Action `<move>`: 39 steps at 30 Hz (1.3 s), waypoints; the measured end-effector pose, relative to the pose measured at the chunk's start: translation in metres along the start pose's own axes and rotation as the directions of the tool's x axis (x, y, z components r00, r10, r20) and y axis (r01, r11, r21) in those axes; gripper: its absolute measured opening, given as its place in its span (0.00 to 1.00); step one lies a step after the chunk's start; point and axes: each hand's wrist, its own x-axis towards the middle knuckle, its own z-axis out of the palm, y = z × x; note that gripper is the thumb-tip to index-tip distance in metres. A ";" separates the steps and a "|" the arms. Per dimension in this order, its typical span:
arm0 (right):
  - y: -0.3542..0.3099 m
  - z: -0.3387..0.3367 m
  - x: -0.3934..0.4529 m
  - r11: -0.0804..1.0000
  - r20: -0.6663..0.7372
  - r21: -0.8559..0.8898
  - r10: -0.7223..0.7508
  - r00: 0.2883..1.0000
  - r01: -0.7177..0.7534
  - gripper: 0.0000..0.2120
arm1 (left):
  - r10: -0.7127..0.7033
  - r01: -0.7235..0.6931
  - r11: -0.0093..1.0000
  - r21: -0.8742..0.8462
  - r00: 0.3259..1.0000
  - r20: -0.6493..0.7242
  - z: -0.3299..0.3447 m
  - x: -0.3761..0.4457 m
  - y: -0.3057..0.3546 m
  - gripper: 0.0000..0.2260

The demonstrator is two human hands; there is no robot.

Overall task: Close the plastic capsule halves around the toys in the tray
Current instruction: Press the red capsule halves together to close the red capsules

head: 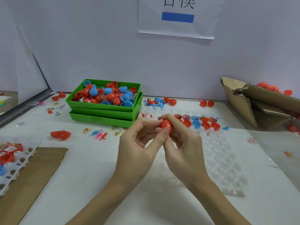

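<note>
Red plastic, a closed capsule (166, 125) sits pinched between both hands above the white table (90, 168): the left hand (138, 143) grips it with thumb and fingertips, the right hand (183, 143) curls round its far side. Just beyond and to the right lies the clear dimpled tray (219, 153), its far rows holding open red and blue halves (197, 123) with small toys. Further back, 2 stacked green bins (103, 111) hold loose capsule halves. A torn cardboard box (243, 101) stands far right.
</note>
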 end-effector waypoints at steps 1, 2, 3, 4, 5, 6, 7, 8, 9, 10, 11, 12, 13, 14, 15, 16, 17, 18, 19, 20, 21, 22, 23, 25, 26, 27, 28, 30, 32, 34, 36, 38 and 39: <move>0.000 0.000 0.000 1.000 -0.002 -0.012 -0.006 1.000 0.006 0.14 | -0.005 0.005 1.000 0.006 1.000 0.004 -0.001 0.001 0.000 0.10; 0.000 -0.001 0.000 0.999 0.000 -0.031 -0.014 1.000 0.014 0.14 | -0.017 0.017 1.000 0.011 1.000 0.009 -0.002 0.001 -0.001 0.10; 0.001 -0.001 0.001 0.997 0.006 -0.071 -0.025 1.000 0.025 0.14 | -0.036 0.036 0.999 0.014 0.999 0.014 -0.004 0.002 -0.001 0.10; 0.001 -0.001 0.001 0.989 0.014 -0.139 -0.039 0.999 0.041 0.15 | -0.063 0.063 0.998 0.018 0.998 0.018 -0.005 0.004 -0.001 0.11; 0.002 0.000 0.000 0.971 0.021 -0.231 -0.063 0.998 0.066 0.18 | -0.094 0.094 0.995 0.025 0.995 0.017 -0.006 0.005 -0.001 0.13; 0.002 0.001 0.000 0.941 0.030 -0.323 -0.096 0.995 0.100 0.21 | -0.124 0.124 0.992 0.031 0.992 0.010 -0.007 0.006 -0.002 0.15; 0.003 0.002 -0.001 0.910 0.043 -0.393 -0.128 0.991 0.135 0.25 | -0.155 0.155 0.988 0.020 0.988 0.004 -0.008 0.008 -0.002 0.15; 0.004 0.003 -0.001 0.889 0.055 -0.429 -0.149 0.987 0.158 0.27 | -0.193 0.193 0.981 -0.033 0.981 0.006 -0.009 0.010 -0.002 0.16; 0.004 0.003 -0.001 0.884 0.062 -0.437 -0.157 0.986 0.169 0.29 | -0.243 0.244 0.960 -0.138 0.970 0.021 -0.010 0.012 -0.002 0.15; 0.003 0.003 -0.001 0.889 0.061 -0.426 -0.157 0.986 0.169 0.30 | -0.304 0.307 0.915 -0.264 0.951 0.052 -0.011 0.013 -0.001 0.15; 0.003 0.002 0.000 0.896 0.053 -0.412 -0.157 0.986 0.164 0.30 | -0.356 0.364 0.858 -0.364 0.930 0.091 -0.011 0.015 0.000 0.16; 0.002 0.001 0.000 0.900 0.044 -0.404 -0.158 0.986 0.162 0.29 | -0.394 0.408 0.811 -0.419 0.911 0.124 -0.012 0.015 0.001 0.16; 0.002 0.000 0.001 0.901 0.038 -0.401 -0.163 0.986 0.164 0.28 | -0.420 0.440 0.785 -0.437 0.896 0.147 -0.012 0.016 0.001 0.16; 0.002 0.000 0.001 0.901 0.038 -0.400 -0.168 0.985 0.169 0.27 | -0.438 0.463 0.771 -0.437 0.884 0.163 -0.011 0.016 0.001 0.16; 0.002 0.000 0.001 0.900 0.040 -0.400 -0.171 0.985 0.172 0.26 | -0.451 0.482 0.761 -0.434 0.874 0.179 -0.010 0.015 0.000 0.16; 0.002 0.000 0.001 0.898 0.046 -0.403 -0.170 0.984 0.174 0.25 | -0.458 0.494 0.751 -0.439 0.868 0.192 -0.010 0.015 0.000 0.17; 0.002 -0.001 0.001 0.896 0.057 -0.408 -0.167 0.984 0.176 0.23 | -0.460 0.501 0.737 -0.454 0.863 0.207 -0.009 0.015 0.000 0.17; 0.002 -0.002 0.002 0.893 0.068 -0.412 -0.168 0.983 0.181 0.21 | -0.459 0.507 0.722 -0.470 0.860 0.223 -0.010 0.016 0.000 0.18; 0.002 -0.004 0.002 0.887 0.077 -0.418 -0.177 0.981 0.194 0.18 | -0.458 0.513 0.710 -0.482 0.857 0.237 -0.010 0.016 0.000 0.17; 0.002 -0.004 0.003 0.879 0.082 -0.428 -0.196 0.977 0.212 0.15 | -0.461 0.519 0.699 -0.492 0.853 0.245 -0.011 0.016 0.000 0.17; 0.002 -0.005 0.003 0.869 0.082 -0.438 -0.217 0.973 0.230 0.14 | -0.470 0.527 0.684 -0.505 0.847 0.248 -0.012 0.017 0.000 0.16; 0.002 -0.005 0.003 0.864 0.080 -0.443 -0.229 0.970 0.240 0.13 | -0.485 0.537 0.659 -0.526 0.839 0.248 -0.011 0.017 0.000 0.15; 0.003 -0.004 0.003 0.863 0.082 -0.441 -0.232 0.969 0.244 0.12 | -0.498 0.541 0.634 -0.553 0.832 0.244 -0.011 0.016 -0.001 0.14; 0.006 -0.003 0.002 0.864 0.096 -0.436 -0.236 0.967 0.254 0.13 | -0.500 0.521 0.624 -0.582 0.839 0.214 -0.009 0.016 -0.003 0.13; 0.007 -0.003 0.002 0.864 0.103 -0.433 -0.234 0.967 0.255 0.14 | -0.493 0.505 0.643 -0.575 0.848 0.194 -0.009 0.016 -0.005 0.12; 0.009 -0.003 0.002 0.869 0.106 -0.425 -0.229 0.968 0.252 0.14 | -0.479 0.489 0.673 -0.555 0.860 0.176 -0.009 0.016 -0.006 0.13; 0.011 -0.003 0.002 0.877 0.106 -0.412 -0.223 0.969 0.247 0.15 | -0.461 0.472 0.710 -0.522 0.873 0.162 -0.009 0.016 -0.008 0.14; 0.012 -0.004 0.002 0.890 0.099 -0.401 -0.193 0.976 0.217 0.17 | -0.418 0.441 0.798 -0.411 0.896 0.151 -0.010 0.016 -0.009 0.17; 0.011 -0.006 0.005 0.887 0.090 -0.432 -0.138 0.986 0.163 0.19 | -0.377 0.398 0.883 -0.249 0.917 0.127 -0.011 0.018 -0.010 0.20; 0.007 -0.012 0.009 0.905 0.002 -0.418 -0.085 0.996 0.078 0.17 | -0.316 0.320 0.946 -0.053 0.947 0.061 -0.013 0.019 -0.011 0.23; 0.000 -0.023 0.018 0.972 -0.170 -0.206 0.075 0.983 -0.110 0.13 | -0.210 0.212 0.971 0.111 0.977 -0.024 -0.020 0.020 -0.014 0.23; -0.004 -0.043 0.042 0.907 -0.249 0.252 0.398 0.883 -0.337 0.12 | -0.131 0.143 0.968 0.208 0.989 -0.071 -0.027 0.021 -0.017 0.21; -0.004 -0.058 0.059 0.763 -0.191 0.509 0.551 0.813 -0.398 0.13 | -0.118 0.134 0.964 0.230 0.990 -0.083 -0.030 0.022 -0.018 0.21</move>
